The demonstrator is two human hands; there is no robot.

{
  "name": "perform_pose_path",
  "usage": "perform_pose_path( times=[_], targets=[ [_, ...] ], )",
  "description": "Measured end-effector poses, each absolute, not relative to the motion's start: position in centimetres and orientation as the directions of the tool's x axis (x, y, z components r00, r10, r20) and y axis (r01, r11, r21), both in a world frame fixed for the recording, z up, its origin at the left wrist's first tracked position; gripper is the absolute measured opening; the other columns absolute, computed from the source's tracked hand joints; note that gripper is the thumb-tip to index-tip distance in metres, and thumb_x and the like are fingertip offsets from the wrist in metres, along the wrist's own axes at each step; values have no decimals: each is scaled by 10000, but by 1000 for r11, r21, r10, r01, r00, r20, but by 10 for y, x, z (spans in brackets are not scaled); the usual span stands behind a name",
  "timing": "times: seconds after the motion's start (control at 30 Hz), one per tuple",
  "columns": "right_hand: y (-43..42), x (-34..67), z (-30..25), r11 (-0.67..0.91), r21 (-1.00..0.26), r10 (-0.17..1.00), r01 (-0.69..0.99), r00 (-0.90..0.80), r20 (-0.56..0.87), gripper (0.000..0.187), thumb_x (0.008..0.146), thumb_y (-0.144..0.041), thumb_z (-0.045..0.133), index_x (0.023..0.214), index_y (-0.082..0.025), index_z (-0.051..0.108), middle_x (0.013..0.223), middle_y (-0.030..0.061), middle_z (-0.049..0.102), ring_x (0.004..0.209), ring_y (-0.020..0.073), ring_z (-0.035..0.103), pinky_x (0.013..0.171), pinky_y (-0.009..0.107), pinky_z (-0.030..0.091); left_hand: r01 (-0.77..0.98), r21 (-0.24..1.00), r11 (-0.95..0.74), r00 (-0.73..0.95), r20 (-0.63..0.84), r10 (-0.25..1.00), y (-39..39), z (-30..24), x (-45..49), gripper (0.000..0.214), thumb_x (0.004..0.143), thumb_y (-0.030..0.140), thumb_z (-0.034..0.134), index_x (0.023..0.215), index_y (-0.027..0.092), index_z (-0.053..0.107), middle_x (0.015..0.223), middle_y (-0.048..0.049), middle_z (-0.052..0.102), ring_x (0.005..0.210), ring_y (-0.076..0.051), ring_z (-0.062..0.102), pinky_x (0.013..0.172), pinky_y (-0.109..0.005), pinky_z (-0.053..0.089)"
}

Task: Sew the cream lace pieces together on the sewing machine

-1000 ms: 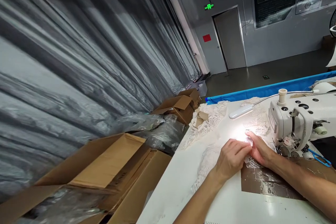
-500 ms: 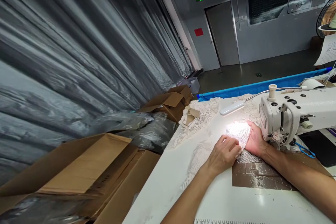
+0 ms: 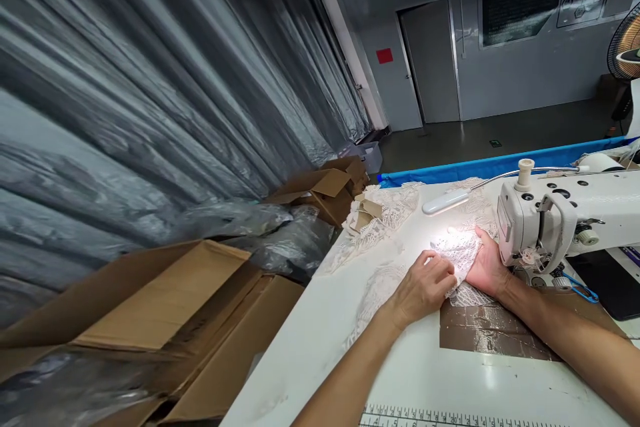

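Both of my hands are at a piece of white lace (image 3: 457, 250), brightly lit from above. My left hand (image 3: 425, 285) pinches its near left edge with fingers closed. From the right, my right hand (image 3: 487, 268) holds the lace, thumb on the edge and the other fingers mostly hidden under or behind it. More lace lies beneath, by the brown taped patch (image 3: 493, 330). Just right of my right hand stands the head of a white sewing machine (image 3: 520, 220). Its slim lamp (image 3: 446, 201) hangs over the lace.
Lace pieces (image 3: 395, 210) lie at the table's far left, with another lace length (image 3: 375, 297) nearer. A printed ruler (image 3: 430, 417) runs along the front edge. Open cardboard boxes (image 3: 165, 300) and plastic bags (image 3: 285, 243) stand left of the table. A dark phone-like slab (image 3: 607, 283) lies right.
The view has shifted slightly, bringing more of the ruler into sight. Both hands keep hold of the lace in nearly the same place.
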State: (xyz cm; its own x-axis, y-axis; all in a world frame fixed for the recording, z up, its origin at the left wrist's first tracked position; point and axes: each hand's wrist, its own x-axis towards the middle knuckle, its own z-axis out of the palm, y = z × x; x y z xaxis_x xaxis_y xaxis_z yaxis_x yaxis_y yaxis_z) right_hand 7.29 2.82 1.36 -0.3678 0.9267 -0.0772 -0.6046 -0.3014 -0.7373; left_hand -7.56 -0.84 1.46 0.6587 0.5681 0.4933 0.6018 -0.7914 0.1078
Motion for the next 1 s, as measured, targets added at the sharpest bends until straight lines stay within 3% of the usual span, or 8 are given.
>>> perform_pose_path(
  times=[0.27, 0.33, 0.4, 0.47, 0.53, 0.7, 0.83, 1.0],
  targets=[
    [27, 72, 11, -347, -737, 909, -581, -400, -112, 445, 768, -524, 369, 900, -187, 628, 965, 130, 663, 1098, 307, 537, 894, 500, 457, 577, 296, -761, 595, 485, 641, -11, 19, -73, 267, 819, 110, 427, 680, 225, 624, 763, -47, 666, 697, -154, 570, 811, -351, 407],
    [26, 72, 10, -368, -738, 898, -565, -421, -126, 457, 763, -533, 363, 901, -185, 625, 962, 137, 662, 1086, 307, 547, 884, 494, 465, 540, 448, -713, 507, 503, 700, -14, 24, -71, 202, 806, 172, 498, 686, 222, 652, 733, -53, 675, 678, -166, 575, 755, -337, 424],
    [25, 73, 9, -394, -742, 881, -542, -452, -139, 453, 748, -545, 381, 886, -186, 621, 954, 146, 658, 1069, 310, 560, 873, 490, 471, 462, 676, -574, 350, 456, 818, -18, 30, -68, 130, 783, 264, 599, 697, 206, 677, 681, -54, 666, 623, -163, 562, 652, -297, 429],
    [24, 75, 8, -417, -749, 863, -515, -483, -149, 434, 729, -548, 413, 857, -188, 617, 935, 152, 656, 1043, 313, 575, 860, 490, 477, 321, 881, -348, 212, 292, 933, -20, 35, -66, 197, 746, 374, 674, 735, 179, 694, 630, -41, 643, 545, -139, 527, 541, -252, 400],
    [21, 76, 9, -429, -758, 849, -492, -505, -153, 423, 715, -547, 434, 830, -182, 616, 907, 155, 657, 1010, 315, 591, 843, 490, 483, 158, 979, -127, 166, 101, 981, -20, 38, -65, 329, 700, 475, 709, 764, 153, 691, 599, -23, 620, 506, -123, 508, 491, -226, 379],
    [13, 76, 13, -406, -792, 842, -456, -523, -131, 403, 660, -533, 527, 771, -158, 628, 814, 134, 663, 910, 305, 620, 802, 455, 501, -44, 990, 135, 160, -126, 979, -15, 40, -68, 456, 609, 571, 743, 659, 129, 640, 543, 2, 567, 492, -105, 484, 485, -205, 371],
    [8, 75, 15, -333, -839, 876, -431, -470, -106, 291, 592, -387, 690, 783, -173, 646, 793, 78, 669, 888, 260, 622, 816, 384, 497, -79, 982, 174, 198, -156, 968, -15, 43, -70, 475, 677, 591, 685, 689, 119, 638, 586, -15, 580, 519, -109, 492, 508, -208, 372],
    [14, 75, 8, -227, -888, 941, -399, -324, -95, 353, 505, -315, 755, 809, -161, 661, 768, 48, 666, 807, 233, 632, 790, 365, 503, -123, 968, 219, 187, -194, 963, -17, 48, -71, 436, 716, 566, 649, 761, 132, 629, 615, -6, 563, 572, -117, 502, 569, -222, 407]
  ],
)
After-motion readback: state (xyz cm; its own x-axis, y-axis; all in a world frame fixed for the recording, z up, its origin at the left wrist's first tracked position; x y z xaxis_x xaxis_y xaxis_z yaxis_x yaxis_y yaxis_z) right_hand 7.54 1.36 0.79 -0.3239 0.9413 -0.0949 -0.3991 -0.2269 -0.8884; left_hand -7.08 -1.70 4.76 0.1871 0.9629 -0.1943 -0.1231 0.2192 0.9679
